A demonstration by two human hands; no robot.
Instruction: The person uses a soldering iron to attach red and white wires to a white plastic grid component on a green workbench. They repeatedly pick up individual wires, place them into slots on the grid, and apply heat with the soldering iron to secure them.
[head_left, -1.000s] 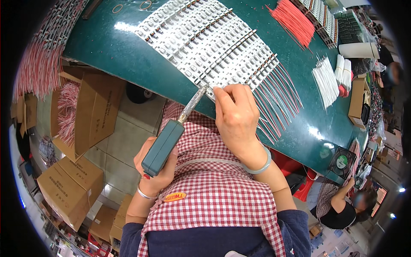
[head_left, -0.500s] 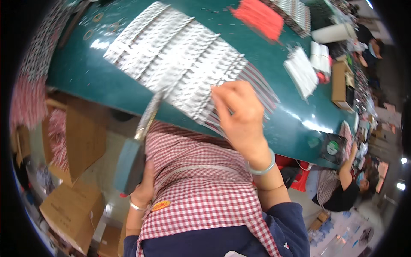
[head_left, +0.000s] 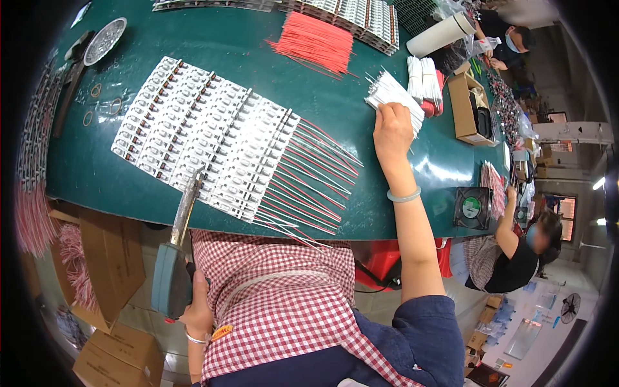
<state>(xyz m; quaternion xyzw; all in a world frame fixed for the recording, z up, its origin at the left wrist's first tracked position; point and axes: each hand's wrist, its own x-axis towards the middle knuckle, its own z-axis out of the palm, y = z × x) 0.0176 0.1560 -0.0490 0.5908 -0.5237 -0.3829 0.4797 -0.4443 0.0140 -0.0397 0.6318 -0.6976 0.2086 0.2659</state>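
Observation:
My left hand (head_left: 198, 308) is closed round the grip of a blue-grey soldering gun (head_left: 170, 281). Its long metal tip points up and touches or hovers over the near edge of a white panel of small LED boards (head_left: 193, 122). Red and white wires (head_left: 309, 184) run out from that panel's right-hand edge. Farther right, my right hand (head_left: 393, 132) reaches over a loose pile of white wires (head_left: 385, 89), its fingers bent and pressed together on them. Whether a single wire is pinched there is hidden under the fingertips.
Red wires (head_left: 316, 42) and stacked board panels (head_left: 361, 19) lie at the back. Tied white bundles (head_left: 422, 77), a cardboard box (head_left: 467, 109) and a small fan (head_left: 472, 208) stand to the right. A metal dish (head_left: 105, 41) sits far left. Two co-workers sit at the right.
My right hand has gone from the panel's wired edge out to the white wire pile. The soldering gun stays in my left hand. The whole view has shifted and turned.

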